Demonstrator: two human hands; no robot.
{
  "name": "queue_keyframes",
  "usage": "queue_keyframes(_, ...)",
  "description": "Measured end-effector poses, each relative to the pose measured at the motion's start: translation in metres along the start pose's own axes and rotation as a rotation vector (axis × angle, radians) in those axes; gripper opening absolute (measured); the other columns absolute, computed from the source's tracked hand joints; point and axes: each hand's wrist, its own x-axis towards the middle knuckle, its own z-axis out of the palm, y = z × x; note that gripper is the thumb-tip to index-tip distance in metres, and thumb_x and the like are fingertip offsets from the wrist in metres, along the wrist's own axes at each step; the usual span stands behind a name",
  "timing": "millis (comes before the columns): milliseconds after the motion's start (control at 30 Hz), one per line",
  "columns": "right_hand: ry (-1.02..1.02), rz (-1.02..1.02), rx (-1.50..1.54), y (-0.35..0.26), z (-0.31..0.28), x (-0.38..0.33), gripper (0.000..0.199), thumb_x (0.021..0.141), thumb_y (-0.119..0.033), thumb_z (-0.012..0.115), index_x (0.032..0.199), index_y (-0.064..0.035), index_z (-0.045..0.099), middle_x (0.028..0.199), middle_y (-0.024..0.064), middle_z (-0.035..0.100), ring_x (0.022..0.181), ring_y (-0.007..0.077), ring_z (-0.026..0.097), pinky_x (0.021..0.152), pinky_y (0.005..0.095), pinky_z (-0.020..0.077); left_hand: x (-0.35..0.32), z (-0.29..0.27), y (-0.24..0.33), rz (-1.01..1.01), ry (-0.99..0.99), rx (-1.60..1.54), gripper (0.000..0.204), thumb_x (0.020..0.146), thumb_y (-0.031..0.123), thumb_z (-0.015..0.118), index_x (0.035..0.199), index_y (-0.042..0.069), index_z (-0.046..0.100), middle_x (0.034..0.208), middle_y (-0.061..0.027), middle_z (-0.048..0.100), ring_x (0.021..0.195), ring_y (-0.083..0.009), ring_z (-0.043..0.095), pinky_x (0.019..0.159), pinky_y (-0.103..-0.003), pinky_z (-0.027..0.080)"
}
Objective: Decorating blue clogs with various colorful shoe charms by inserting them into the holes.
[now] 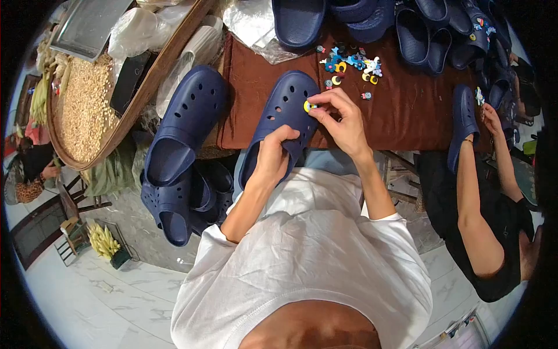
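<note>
A navy blue clog (282, 107) with holes in its top lies in front of me, toe pointing away. My left hand (273, 154) grips its heel end, thumb inside the opening. With fingertips pinched, my right hand (340, 116) presses a small yellow charm (308, 106) against the top of the clog. A heap of small colourful charms (349, 64) lies on the brown cloth (401, 110) just beyond.
Several more navy clogs are stacked at my left (183, 139) and piled along the far edge (442, 35). A round woven tray of grain (87, 110) stands far left. At my right, another person's hand (491, 119) holds a clog (463, 125).
</note>
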Motion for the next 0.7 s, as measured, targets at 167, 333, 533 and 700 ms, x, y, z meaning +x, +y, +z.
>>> queue_keyframes(167,0.069,0.178,0.284,0.004,-0.001,-0.002,0.051,0.08,-0.014,0.08,0.124,-0.0043,0.057,0.108,0.005,0.057,0.096,0.0132,0.056,0.081,0.0266,0.0495,-0.007,0.006,-0.008,0.11,0.03,0.052,0.029,0.073,-0.003,0.059,0.102,0.0,0.057,0.096,-0.005,0.059,0.085,-0.0162,0.057,0.081,-0.028,0.047)
queue_keyframes(333,0.064,0.164,0.321,0.007,-0.001,0.001,0.06,0.081,-0.017,0.08,0.131,-0.0019,0.049,0.113,0.008,0.055,0.105,0.0165,0.055,0.086,0.03,0.0493,-0.007,-0.001,-0.01,0.11,-0.004,0.031,0.027,0.073,-0.002,0.058,0.1,0.0,0.058,0.095,-0.0053,0.059,0.084,-0.0166,0.057,0.08,-0.028,0.047)
queue_keyframes(533,-0.099,0.226,0.461,-0.002,-0.005,0.006,0.07,0.083,-0.02,0.079,0.139,-0.0017,0.041,0.123,0.0126,0.053,0.112,0.0194,0.055,0.093,0.0331,0.0483,-0.012,-0.006,-0.008,0.118,-0.061,0.01,0.028,0.073,-0.001,0.056,0.1,-0.002,0.059,0.098,-0.0083,0.061,0.087,-0.0189,0.059,0.081,-0.029,0.048)
queue_keyframes(700,-0.127,0.182,0.486,0.002,-0.001,0.008,0.071,0.086,-0.021,0.076,0.142,-0.0013,0.037,0.128,0.0145,0.052,0.115,0.0205,0.056,0.096,0.0348,0.0479,-0.015,0.0,-0.006,0.162,-0.112,0.01,0.036,0.072,0.0,0.055,0.108,-0.005,0.058,0.104,-0.0114,0.063,0.092,-0.0217,0.061,0.083,-0.031,0.049)
